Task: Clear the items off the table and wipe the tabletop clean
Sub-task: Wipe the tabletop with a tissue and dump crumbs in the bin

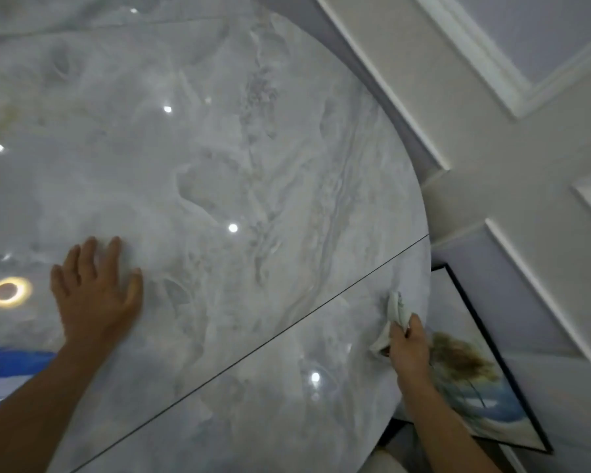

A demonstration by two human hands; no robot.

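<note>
Hands at work: left hand (pixel 94 288) pressed flat on the counter (pixel 219 148), right hand (pixel 408 346) gripping a cloth (pixel 394 312) near the counter's edge, where an overshooting wipe could drop it.

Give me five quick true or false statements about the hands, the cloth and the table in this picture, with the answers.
1. The right hand grips a white cloth. True.
2. The left hand holds a sponge. False: it rests flat on the marble tabletop and holds nothing.
3. The white cloth is at the middle of the tabletop. False: it is near the right edge.
4. A framed picture sits past the table's edge, by the wall. True.
5. A thin dark seam crosses the tabletop. True.
</note>
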